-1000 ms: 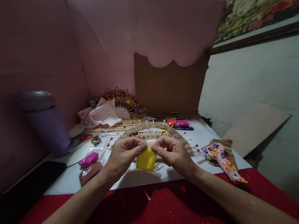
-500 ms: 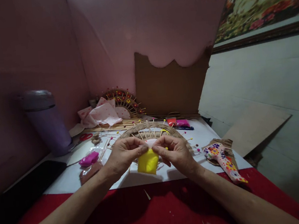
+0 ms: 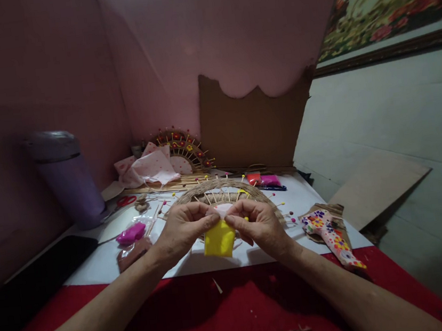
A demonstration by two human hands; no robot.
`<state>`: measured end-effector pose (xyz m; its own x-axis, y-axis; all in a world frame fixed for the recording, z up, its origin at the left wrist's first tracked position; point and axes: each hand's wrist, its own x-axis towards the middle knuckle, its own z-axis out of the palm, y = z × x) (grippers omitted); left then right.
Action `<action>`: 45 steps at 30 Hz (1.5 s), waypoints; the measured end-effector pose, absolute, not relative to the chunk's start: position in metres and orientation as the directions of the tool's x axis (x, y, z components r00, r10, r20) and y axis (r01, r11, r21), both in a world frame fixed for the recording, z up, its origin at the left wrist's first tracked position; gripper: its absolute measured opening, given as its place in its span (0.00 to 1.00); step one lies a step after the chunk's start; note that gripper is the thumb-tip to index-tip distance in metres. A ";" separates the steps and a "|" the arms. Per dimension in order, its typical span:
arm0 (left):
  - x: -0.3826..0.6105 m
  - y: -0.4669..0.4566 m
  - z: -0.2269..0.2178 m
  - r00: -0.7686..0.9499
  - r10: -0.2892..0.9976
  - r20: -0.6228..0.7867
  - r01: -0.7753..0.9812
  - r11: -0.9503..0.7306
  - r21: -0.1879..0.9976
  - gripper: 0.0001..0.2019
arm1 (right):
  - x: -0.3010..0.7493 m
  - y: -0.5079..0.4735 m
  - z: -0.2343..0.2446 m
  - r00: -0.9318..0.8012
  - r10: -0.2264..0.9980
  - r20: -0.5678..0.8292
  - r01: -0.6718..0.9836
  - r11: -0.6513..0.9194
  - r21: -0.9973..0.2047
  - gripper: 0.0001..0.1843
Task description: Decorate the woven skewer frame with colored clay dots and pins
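Between my two hands hangs a small plastic packet of yellow clay [image 3: 219, 240], pinched at its top edge. My left hand [image 3: 190, 224] is closed on the upper left corner, thumb against finger. On the upper right corner my right hand [image 3: 254, 221] is closed in the same way. Just behind them lies a half-round twine-wrapped piece [image 3: 223, 186], with sticks spread like rays and coloured balls on their tips. My hands hide its lower middle part.
To the left are a purple tumbler [image 3: 68, 184], a black phone-like slab [image 3: 44, 273], red-handled scissors [image 3: 126, 200] and a pink clay packet [image 3: 131, 233]. A flower-patterned figure [image 3: 332, 237] lies right. Behind stand a second decorated half-round [image 3: 186, 148] and brown cardboard [image 3: 256, 123].
Both hands keep their pinch on the yellow packet, which has swung very slightly. The whole view has shifted up a little; nothing else has visibly moved.
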<state>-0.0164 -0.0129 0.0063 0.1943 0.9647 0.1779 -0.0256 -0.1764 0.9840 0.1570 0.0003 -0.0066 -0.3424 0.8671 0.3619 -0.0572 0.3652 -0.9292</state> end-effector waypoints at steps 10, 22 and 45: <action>-0.015 -0.013 0.005 0.234 0.946 0.226 -0.020 -0.228 0.973 0.11 | 0.158 0.000 -0.007 -0.385 0.860 0.336 -0.053 0.343 -0.938 0.13; -0.016 -0.007 -0.005 0.235 0.936 0.262 0.058 -0.283 0.957 0.10 | 0.159 0.000 -0.009 -0.393 0.810 0.436 0.069 0.498 -0.864 0.10; -0.017 -0.011 0.004 0.241 0.949 0.205 -0.009 -0.209 0.978 0.10 | 0.161 0.004 -0.005 -0.357 0.863 0.357 -0.014 0.377 -0.926 0.13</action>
<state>-0.0170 -0.0108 0.0038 0.2413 0.9485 0.2052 -0.0091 -0.2092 0.9778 0.1613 0.0038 -0.0051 -0.3566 0.8633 0.3571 -0.0143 0.3771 -0.9261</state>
